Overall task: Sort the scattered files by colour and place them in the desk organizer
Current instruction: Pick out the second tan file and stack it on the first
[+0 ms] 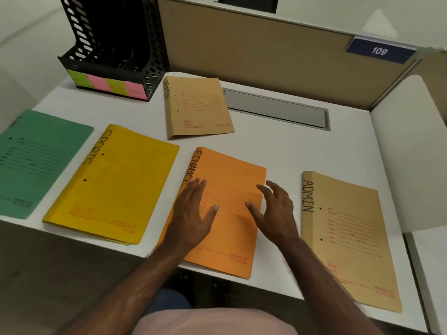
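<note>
Several paper files lie flat on a white desk (278, 146). An orange file (229, 180) marked FINANCE sits at the front centre. My left hand (193, 213) rests flat on its left half, fingers spread. My right hand (275, 211) hovers over its right edge, fingers apart and curled, holding nothing. A yellow file (113, 184) marked SPORTS lies to the left, a green file (36, 160) at the far left. One tan ADMIN file (348, 235) lies at the right, another tan ADMIN file (197, 107) at the back. The black mesh desk organizer (113, 49) stands at the back left.
Green and pink sticky labels (108, 87) run along the organizer's front. A grey cable hatch (275, 108) is set in the desk behind the files. A tan partition (266, 52) with a blue "109" plate (379, 51) closes the back. The desk's front edge is near my body.
</note>
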`<state>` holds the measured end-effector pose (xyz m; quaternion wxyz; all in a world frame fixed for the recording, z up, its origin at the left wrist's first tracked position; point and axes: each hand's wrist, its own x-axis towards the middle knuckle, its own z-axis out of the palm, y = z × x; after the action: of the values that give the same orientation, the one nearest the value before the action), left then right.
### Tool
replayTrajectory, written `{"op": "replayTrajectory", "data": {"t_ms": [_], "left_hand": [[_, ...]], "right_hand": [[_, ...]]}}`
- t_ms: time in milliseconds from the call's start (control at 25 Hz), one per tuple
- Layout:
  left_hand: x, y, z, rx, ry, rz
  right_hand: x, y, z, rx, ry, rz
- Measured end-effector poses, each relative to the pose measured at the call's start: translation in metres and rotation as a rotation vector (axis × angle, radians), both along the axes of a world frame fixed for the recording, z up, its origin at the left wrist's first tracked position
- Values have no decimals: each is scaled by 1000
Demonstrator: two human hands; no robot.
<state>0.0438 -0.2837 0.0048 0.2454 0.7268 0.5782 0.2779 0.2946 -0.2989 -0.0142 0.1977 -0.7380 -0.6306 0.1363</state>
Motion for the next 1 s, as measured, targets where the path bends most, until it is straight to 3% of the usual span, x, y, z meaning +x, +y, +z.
{"op": "replayTrajectory", "data": {"t_ms": [440,840,1000], "left_hand": [[-45,120,-13,-54,-23,26],[-52,252,-18,-238,-222,243],[-58,288,-21,-296,-243,333]], "right_hand": [[-41,95,-8,-68,-11,-90],[-84,245,-8,-152,-73,-53],[-90,292,-13,-174,-5,-92]]}}
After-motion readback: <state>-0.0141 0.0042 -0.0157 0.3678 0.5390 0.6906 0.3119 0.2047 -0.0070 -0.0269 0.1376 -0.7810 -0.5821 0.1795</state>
